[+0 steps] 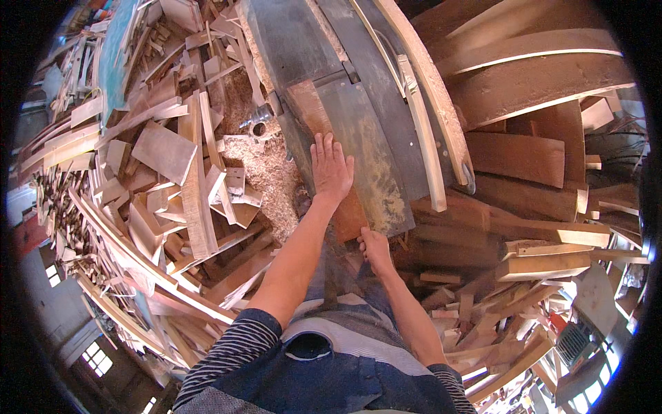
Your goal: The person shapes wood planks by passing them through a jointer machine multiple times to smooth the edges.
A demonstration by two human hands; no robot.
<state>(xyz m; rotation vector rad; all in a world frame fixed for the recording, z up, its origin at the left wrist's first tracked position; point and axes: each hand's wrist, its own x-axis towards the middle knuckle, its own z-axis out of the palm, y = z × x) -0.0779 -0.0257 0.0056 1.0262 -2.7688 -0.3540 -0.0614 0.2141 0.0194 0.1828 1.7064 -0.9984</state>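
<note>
A reddish-brown wooden board (352, 215) lies lengthwise on the dark metal machine table (380, 169), near its left edge. Its far end reaches toward a narrow crosswise gap between the table's two plates. My left hand (332, 168) rests flat on top of the board, fingers stretched out and pointing away from me. At the near end, my right hand (374, 250) has its fingers closed on the board's right corner. The board's middle is partly covered by my left hand and wrist.
Long pale wooden strips (422, 138) lie along the machine's right side. Offcuts (164, 152) heap up at left, beside wood shavings (269, 162) and a round metal fitting (258, 129). Thick brown planks (510, 157) are stacked at right, with more scraps at lower right.
</note>
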